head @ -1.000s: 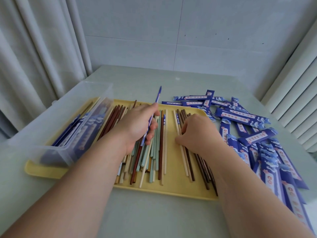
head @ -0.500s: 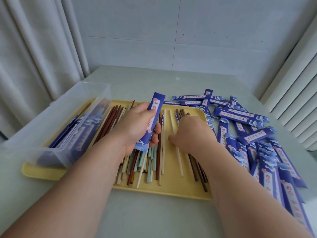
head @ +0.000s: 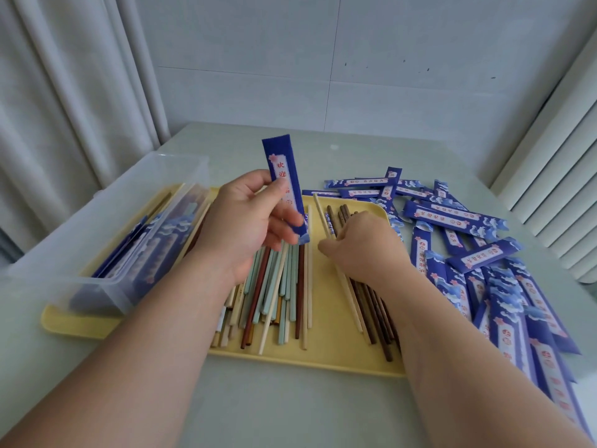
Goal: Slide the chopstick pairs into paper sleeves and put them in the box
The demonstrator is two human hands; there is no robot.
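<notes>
My left hand (head: pixel 240 226) holds a blue paper sleeve (head: pixel 286 184) upright above the yellow tray (head: pixel 326 354), thumb and fingers curled round its lower half. My right hand (head: pixel 361 247) rests on the tray's right side, its fingers pinching a cream chopstick (head: pixel 323 218) whose far end is lifted off the tray. Several loose chopsticks (head: pixel 274 295) in mint, brown and cream lie in the tray's middle. Dark brown chopsticks (head: pixel 374 312) lie under my right wrist. The clear plastic box (head: pixel 106 221) stands on the tray's left end with sleeved pairs inside.
A heap of several blue paper sleeves (head: pixel 468 263) covers the pale green table (head: pixel 258 405) right of the tray. White curtains hang at the left, a slatted blind at the right, a tiled wall behind.
My left hand has raised the blue sleeve and turned its printed face toward me. My right hand has closed on a cream chopstick and tipped its far end up.
</notes>
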